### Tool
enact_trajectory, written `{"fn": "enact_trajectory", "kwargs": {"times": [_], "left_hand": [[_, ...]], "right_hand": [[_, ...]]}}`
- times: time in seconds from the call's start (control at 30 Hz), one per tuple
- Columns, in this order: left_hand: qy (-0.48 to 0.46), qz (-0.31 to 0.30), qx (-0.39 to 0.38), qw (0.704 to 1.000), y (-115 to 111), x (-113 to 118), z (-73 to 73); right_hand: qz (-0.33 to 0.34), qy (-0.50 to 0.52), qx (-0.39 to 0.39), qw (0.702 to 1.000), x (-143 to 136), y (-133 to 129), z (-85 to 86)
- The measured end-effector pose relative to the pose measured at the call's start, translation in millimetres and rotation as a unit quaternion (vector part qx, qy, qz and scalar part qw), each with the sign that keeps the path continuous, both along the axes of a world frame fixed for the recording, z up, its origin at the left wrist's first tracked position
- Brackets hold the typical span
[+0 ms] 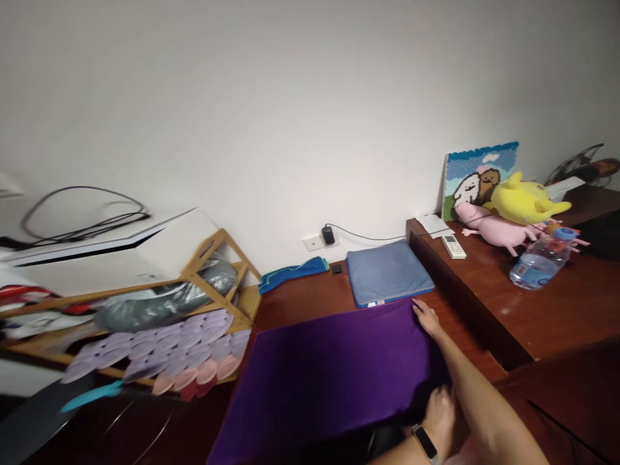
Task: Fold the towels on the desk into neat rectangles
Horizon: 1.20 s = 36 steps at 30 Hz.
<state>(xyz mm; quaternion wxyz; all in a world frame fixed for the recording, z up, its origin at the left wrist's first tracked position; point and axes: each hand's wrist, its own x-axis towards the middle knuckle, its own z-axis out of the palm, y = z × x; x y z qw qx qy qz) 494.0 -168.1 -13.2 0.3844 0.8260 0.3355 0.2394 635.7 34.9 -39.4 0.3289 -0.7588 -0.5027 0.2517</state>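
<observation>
Purple cloth lies flat, probably steadied by its right edge.
My right hand: fingers spread, far corner; left hand: curled, can't tell grip.

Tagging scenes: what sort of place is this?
Probably a bedroom or other lived-in room at home: plush toys, a rack of slippers and an air-conditioner-style remote on dark wooden furniture.

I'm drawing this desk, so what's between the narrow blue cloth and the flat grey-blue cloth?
In the head view, a small black square shows on the brown desk between the narrow blue cloth and the grey-blue cloth.
</observation>
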Motion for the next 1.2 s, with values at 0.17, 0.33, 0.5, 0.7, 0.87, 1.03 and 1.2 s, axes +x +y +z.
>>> {"fn": "enact_trajectory", "kwargs": {"times": [0.17,0.33,0.5,0.7,0.87,1.03,1.2], "left_hand": [[0.085,0.066,0.012,0.994,0,-55,58.8],[-0.112,0.21,-0.1,0.966,-10,-134,120.2],[-0.252,0.311,-0.151,0.904,-29,-246,154.1],[-0.291,0.513,-0.094,0.802,-46,-387,131.1],[-0.229,0.67,-0.094,0.699,-54,-479,56.3],[-0.171,0.697,-0.119,0.686,-71,-504,-5.0],[-0.178,0.726,-0.147,0.647,-71,-507,-26.0]], "right_hand": [[0.003,0.0,0.052,0.999,-7,-6,39.5],[0.015,-0.024,0.11,0.994,-48,20,94.9],[0.125,-0.042,0.15,0.98,-166,72,149.1],[0.315,-0.072,0.136,0.937,-404,106,157.2],[0.436,-0.121,0.066,0.889,-546,80,110.4],[0.448,-0.177,0.011,0.876,-571,59,70.0],[0.429,-0.217,-0.009,0.877,-563,72,58.8]]}}
